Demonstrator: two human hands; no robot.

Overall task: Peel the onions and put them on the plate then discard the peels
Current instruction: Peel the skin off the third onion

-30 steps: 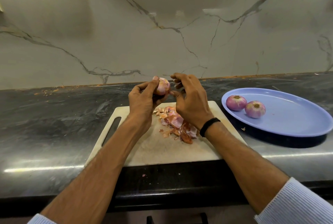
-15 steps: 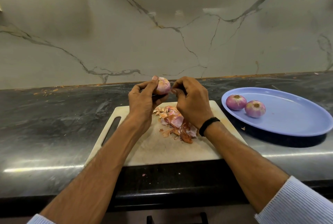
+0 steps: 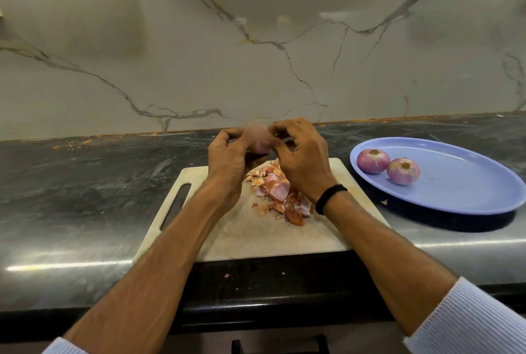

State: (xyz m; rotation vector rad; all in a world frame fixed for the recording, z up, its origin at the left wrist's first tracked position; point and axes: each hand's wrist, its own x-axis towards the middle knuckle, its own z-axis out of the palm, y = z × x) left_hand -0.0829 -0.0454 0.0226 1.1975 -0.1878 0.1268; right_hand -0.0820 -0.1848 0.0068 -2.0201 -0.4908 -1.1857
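Observation:
A pink onion (image 3: 258,137), blurred by motion, is held above the far edge of the white cutting board (image 3: 250,237). My left hand (image 3: 227,160) grips it from the left. My right hand (image 3: 301,157) has its fingers curled on the onion's right side, pinching at its skin. Under the hands, a heap of orange and pink peels (image 3: 277,197) lies on the board. Two peeled onions (image 3: 373,160) (image 3: 403,171) lie side by side, touching, on the left part of the blue oval plate (image 3: 461,191).
The board and plate rest on a dark stone counter (image 3: 85,183) whose front edge runs just below the board. A marble wall (image 3: 256,40) rises behind. Small peel scraps (image 3: 227,275) lie near the counter's front edge.
Both hands have shifted around the onion; my right hand's fingers moved up onto it, and the onion has turned and now looks blurred.

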